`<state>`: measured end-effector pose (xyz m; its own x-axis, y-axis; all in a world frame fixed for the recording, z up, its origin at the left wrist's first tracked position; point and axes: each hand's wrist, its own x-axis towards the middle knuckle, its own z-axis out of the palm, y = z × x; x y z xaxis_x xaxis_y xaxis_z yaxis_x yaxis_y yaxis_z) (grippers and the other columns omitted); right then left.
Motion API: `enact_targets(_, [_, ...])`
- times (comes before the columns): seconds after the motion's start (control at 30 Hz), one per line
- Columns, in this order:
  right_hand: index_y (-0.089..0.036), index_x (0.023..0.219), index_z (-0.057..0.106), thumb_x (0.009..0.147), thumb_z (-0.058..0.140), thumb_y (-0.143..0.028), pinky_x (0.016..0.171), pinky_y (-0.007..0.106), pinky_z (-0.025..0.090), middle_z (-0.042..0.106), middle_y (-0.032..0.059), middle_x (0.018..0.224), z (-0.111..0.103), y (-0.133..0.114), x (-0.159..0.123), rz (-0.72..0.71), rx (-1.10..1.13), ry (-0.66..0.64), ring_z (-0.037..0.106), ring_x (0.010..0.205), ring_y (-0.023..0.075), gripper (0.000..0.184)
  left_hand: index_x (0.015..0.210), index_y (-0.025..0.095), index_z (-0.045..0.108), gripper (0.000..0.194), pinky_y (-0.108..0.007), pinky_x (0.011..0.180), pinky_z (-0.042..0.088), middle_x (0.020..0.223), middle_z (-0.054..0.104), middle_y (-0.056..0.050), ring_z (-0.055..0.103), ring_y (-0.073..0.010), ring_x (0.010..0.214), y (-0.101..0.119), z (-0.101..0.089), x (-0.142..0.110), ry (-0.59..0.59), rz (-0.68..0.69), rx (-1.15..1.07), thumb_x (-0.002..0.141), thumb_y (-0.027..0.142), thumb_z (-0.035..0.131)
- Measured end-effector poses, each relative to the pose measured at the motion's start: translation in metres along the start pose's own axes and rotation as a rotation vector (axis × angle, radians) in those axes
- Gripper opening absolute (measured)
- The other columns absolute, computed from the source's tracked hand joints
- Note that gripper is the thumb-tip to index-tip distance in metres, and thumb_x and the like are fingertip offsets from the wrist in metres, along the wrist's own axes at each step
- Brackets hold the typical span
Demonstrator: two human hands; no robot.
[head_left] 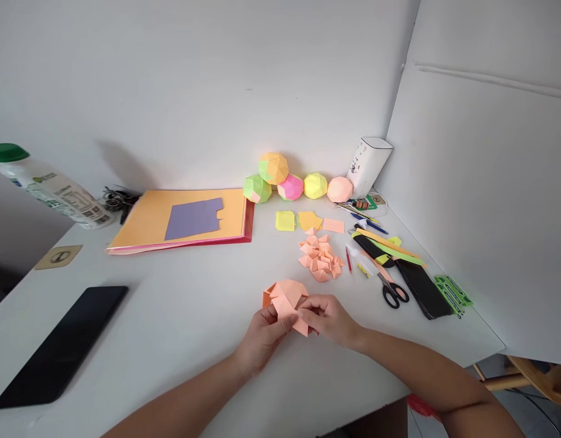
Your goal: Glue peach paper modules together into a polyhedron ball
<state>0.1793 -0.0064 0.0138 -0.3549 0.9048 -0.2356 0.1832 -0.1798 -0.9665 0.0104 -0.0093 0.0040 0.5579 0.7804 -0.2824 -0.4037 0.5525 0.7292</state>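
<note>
The left hand (261,337) pinches the peach paper assembly (288,295), apparently for support; the right hand (329,317) pinches its edge. Folded units (320,258) (heaped) lie within reach.

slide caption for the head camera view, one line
Two hands hold a partly assembled peach paper form near a pile of folded peach pieces.

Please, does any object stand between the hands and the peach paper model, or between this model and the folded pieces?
Nothing visible does: the left hand and right hand touch the paper model directly, and no object shows between it and the folded pieces.
</note>
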Motion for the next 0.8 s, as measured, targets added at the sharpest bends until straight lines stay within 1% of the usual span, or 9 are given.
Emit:
enact_targets(0.1, [-0.015,0.063,0.055,0.082,0.052,-0.025,0.048,0.022,0.034,0.051,-0.0009,0.066,0.0024,-0.0029,-0.0013,-0.066,-0.035,0.022,0.044,0.054,0.0078,0.023,0.103,0.015,0.069,0.024,-0.037,0.083,0.047,0.096,0.072,-0.010,0.064,-0.0249,0.092,-0.0014,-0.0015,0.0002,0.026,0.002,0.005,0.080,0.023,0.063])
enact_targets(0.2, [-0.015,0.060,0.052,0.083,0.050,-0.022,0.048,0.021,0.033,0.051,-0.0014,0.066,0.0041,-0.0043,-0.0020,-0.089,-0.048,0.024,0.042,0.053,0.0070,0.024,0.103,0.015,0.068,0.024,-0.037,0.082,0.047,0.099,0.071,-0.010,0.062,-0.0249,0.094,-0.0020,-0.0026,0.0003,0.026,-0.001,0.013,0.081,0.023,0.062])
enact_targets(0.37, [-0.015,0.065,0.053,0.085,0.048,-0.025,0.050,0.022,0.038,0.054,-0.0008,0.066,0.0031,-0.0017,-0.0035,-0.080,-0.043,-0.003,0.049,0.054,0.0084,0.023,0.102,0.015,0.069,0.024,-0.038,0.082,0.047,0.095,0.071,-0.011,0.062,-0.0253,0.093,-0.0047,-0.0033,0.0008,0.021,0.024,0.037,0.081,0.025,0.062])
enact_targets(0.47, [-0.015,0.062,0.052,0.085,0.048,-0.024,0.049,0.022,0.038,0.054,-0.0010,0.063,0.0030,0.0012,-0.0044,-0.102,-0.070,0.026,0.050,0.051,0.0086,0.025,0.102,0.017,0.069,0.024,-0.036,0.083,0.046,0.096,0.070,-0.008,0.061,-0.0237,0.093,-0.0078,-0.0037,0.0010,0.051,0.056,0.044,0.080,0.024,0.063])
enact_targets(0.57, [-0.015,0.060,0.052,0.084,0.048,-0.023,0.047,0.021,0.038,0.053,-0.0014,0.061,0.0035,0.0017,-0.0057,-0.114,-0.085,0.048,0.050,0.048,0.0080,0.026,0.099,0.017,0.070,0.021,-0.036,0.081,0.046,0.092,0.070,-0.008,0.061,-0.0223,0.089,-0.0077,-0.0031,0.0005,0.050,0.051,0.045,0.081,0.023,0.062])
enact_targets(0.67, [-0.015,0.061,0.053,0.085,0.047,-0.024,0.048,0.022,0.040,0.055,-0.0006,0.065,0.0030,-0.0014,-0.0068,-0.080,-0.053,0.006,0.052,0.051,0.0082,0.027,0.094,0.015,0.071,0.018,-0.034,0.077,0.046,0.085,0.070,-0.008,0.061,-0.0204,0.082,-0.0038,-0.0009,-0.0006,0.018,0.043,0.061,0.082,0.024,0.060])
enact_targets(0.8, [-0.015,0.070,0.056,0.087,0.047,-0.035,0.048,0.022,0.041,0.060,0.0021,0.075,0.0003,-0.0035,-0.0041,0.025,0.062,-0.097,0.057,0.057,0.0106,0.028,0.083,0.015,0.071,0.014,-0.029,0.070,0.046,0.075,0.067,-0.005,0.057,-0.0151,0.070,0.0005,0.0017,-0.0013,0.020,0.037,0.072,0.082,0.023,0.060])
